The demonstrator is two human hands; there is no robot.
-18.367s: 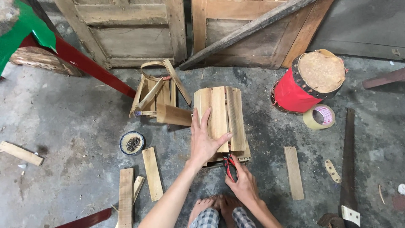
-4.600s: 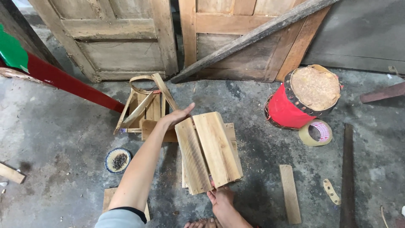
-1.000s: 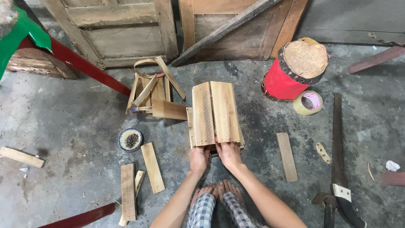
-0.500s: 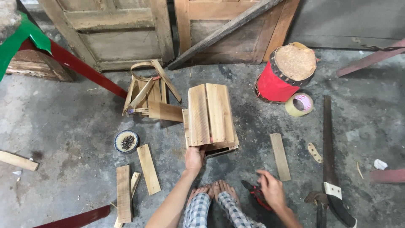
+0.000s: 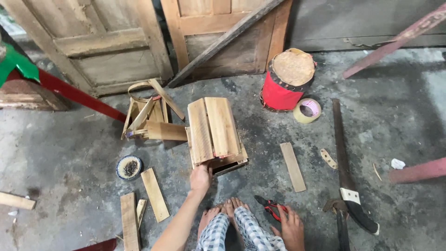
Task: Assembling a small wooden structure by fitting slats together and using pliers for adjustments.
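right hand moved onto pliers, loose | left hand grips wooden box

A round red drum with a worn tan top stands on the grey concrete floor near the wooden doors. A roll of tape lies just beside it. A long dark saw lies toward the right edge, a loose wooden slat left of it.
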